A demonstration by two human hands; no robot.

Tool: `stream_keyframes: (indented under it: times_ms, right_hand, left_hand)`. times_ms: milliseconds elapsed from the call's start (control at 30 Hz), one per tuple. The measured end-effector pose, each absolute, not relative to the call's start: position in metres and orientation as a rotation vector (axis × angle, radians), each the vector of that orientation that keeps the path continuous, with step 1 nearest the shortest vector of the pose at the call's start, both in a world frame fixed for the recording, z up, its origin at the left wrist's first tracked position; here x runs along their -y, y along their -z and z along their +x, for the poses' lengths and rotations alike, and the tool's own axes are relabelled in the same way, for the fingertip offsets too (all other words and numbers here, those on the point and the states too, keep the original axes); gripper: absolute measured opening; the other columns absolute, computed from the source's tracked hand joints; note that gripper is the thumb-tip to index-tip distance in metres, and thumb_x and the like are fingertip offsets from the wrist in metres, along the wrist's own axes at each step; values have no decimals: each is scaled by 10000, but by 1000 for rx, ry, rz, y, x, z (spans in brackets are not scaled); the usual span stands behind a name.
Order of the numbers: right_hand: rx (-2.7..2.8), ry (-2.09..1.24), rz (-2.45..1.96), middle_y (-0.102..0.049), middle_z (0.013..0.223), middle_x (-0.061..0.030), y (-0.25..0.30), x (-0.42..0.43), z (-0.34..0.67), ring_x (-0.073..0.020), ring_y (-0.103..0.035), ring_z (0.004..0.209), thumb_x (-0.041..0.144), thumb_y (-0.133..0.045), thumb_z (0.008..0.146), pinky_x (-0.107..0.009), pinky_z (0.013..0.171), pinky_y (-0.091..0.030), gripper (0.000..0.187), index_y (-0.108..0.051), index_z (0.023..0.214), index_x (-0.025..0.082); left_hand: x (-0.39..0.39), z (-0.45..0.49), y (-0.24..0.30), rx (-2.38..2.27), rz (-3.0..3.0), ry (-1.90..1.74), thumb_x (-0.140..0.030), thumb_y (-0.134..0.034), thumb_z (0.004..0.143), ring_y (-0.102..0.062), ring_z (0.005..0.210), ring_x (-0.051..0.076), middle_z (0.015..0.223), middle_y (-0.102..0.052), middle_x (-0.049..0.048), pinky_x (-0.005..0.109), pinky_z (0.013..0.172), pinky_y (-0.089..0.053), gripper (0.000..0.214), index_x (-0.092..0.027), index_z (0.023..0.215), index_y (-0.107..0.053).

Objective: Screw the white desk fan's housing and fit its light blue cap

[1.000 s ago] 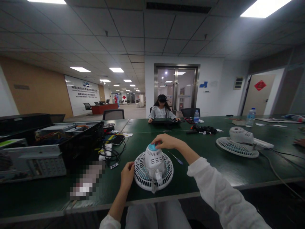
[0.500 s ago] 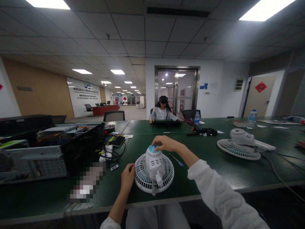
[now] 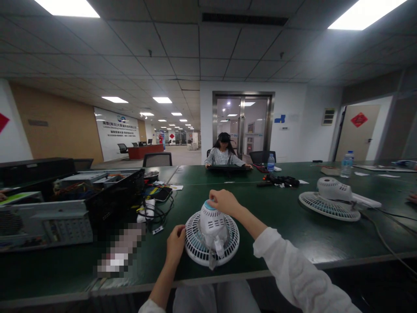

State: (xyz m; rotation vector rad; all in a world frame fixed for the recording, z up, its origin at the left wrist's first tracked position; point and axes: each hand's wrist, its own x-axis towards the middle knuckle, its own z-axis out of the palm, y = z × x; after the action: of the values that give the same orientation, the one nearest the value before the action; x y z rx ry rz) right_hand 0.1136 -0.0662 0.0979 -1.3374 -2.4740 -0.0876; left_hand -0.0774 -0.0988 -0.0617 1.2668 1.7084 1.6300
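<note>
A white electric fan head point(image 3: 213, 226) lies with its grille face down on the green table in front of me, motor housing pointing up. My right hand point(image 3: 224, 202) is closed on the light blue cap point(image 3: 210, 206) at the top of the housing, with the fingers curled over it and hiding part of it. My left hand point(image 3: 176, 239) is closed with its fingertips at the left rim of the round grille point(image 3: 193, 251). Blue blades show faintly through the grille slots.
An opened computer case point(image 3: 97, 191) stands at the left, beside a tangle of cables point(image 3: 159, 213). Another white fan point(image 3: 329, 202) lies at the right with its cord trailing. Water bottles point(image 3: 347, 165) stand farther back. A person point(image 3: 224, 154) sits across the table point(image 3: 276, 243).
My right hand has turned and curled further over the blue cap. The screwdriver seen right of the fan is now hidden behind my right arm. My left hand stays at the rim.
</note>
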Motion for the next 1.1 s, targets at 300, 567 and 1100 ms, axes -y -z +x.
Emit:
stream_keyframes:
  times_ms: [300,567,1100]
  right_hand:
    - [2322,190,-1501,-686,923,-91,-85,82,99,-230,-638,828,285,-368,901,-296,667,-402,253,-568,1041,220]
    - [2197,206,-1413,-638,968,-74,-67,90,118,-214,-557,955,252,-388,896,-304,799,-401,246,-607,1005,221]
    - [1349,-555,-1144,-599,1193,-101,-31,78,220,-210,-506,1151,398,-366,840,-353,1010,-358,398,-562,1096,164]
  left_hand:
    - [99,-77,58,-1765,1177,-1581,-342,-532,653,-646,875,266,884,-703,116,393,854,-468,279,-154,834,-629]
    - [98,-66,47,-1558,926,-1540,-422,-566,656,-646,684,257,620,-667,72,380,682,-491,288,-139,650,-620]
    - [98,45,-4,-1297,747,-1814,-469,-549,716,-568,576,155,630,-579,1,301,587,-459,315,-155,739,-527]
